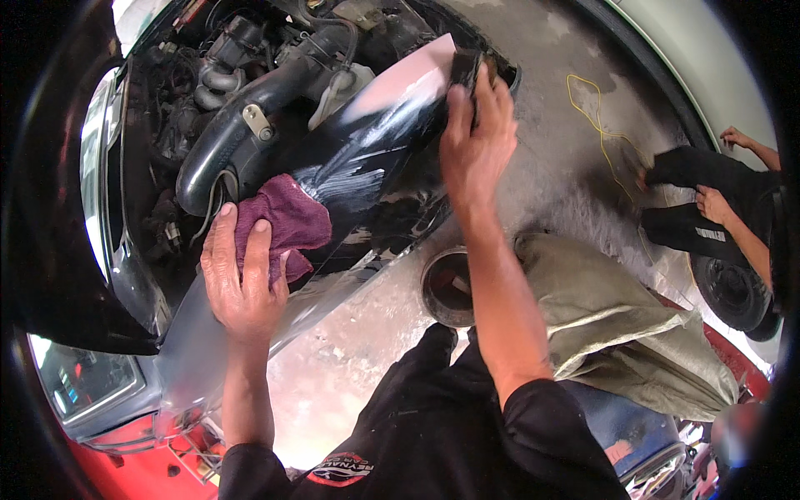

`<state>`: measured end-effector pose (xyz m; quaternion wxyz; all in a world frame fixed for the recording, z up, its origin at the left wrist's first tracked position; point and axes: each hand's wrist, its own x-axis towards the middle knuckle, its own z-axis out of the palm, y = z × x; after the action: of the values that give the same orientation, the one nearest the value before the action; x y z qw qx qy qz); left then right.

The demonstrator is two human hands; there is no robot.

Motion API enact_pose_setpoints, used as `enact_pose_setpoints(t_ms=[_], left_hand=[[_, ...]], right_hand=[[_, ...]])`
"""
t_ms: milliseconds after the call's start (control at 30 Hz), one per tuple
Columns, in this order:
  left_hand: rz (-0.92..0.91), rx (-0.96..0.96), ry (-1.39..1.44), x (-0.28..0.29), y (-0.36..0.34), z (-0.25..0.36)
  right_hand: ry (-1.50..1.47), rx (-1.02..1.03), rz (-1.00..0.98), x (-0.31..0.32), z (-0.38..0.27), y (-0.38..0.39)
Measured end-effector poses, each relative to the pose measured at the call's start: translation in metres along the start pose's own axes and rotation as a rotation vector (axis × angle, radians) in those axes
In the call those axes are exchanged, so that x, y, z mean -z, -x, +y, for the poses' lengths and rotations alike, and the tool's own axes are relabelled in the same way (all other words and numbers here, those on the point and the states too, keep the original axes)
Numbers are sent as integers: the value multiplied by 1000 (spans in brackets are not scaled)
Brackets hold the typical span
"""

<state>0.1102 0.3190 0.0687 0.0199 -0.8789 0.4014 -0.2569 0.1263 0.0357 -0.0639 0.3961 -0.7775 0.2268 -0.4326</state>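
Observation:
In front of me runs a black car fender (287,162), with whitish wet smears along it and a pale pink patch (408,79) toward its far end. My right hand (479,146) grips a dark block, apparently a sanding block (464,71), against the fender beside that pink patch. Nearer, a maroon cloth (292,212) lies bunched on the fender. My left hand (246,292) rests over it, fingers bent onto the fabric. The underside of the block and the palm side of both hands are hidden.
Left of the fender is the exposed engine bay (221,92) with hoses. A round bucket (427,296) stands on the floor near my feet. A greenish cover (600,292) drapes something at right. Beyond are a yellow cord (600,125), another person (708,196) and a pale car (708,50).

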Motion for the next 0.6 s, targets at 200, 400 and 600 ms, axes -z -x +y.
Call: enact_pose_setpoints(t_ms=[200, 400, 600], left_hand=[[36, -3, 22, -4, -4, 0], [55, 7, 42, -3, -3, 1], [55, 4, 44, -3, -5, 2]], right_hand=[[-179, 260, -37, 3, -9, 9], [16, 148, -175, 11, -29, -9], [174, 127, -173, 15, -17, -41]])
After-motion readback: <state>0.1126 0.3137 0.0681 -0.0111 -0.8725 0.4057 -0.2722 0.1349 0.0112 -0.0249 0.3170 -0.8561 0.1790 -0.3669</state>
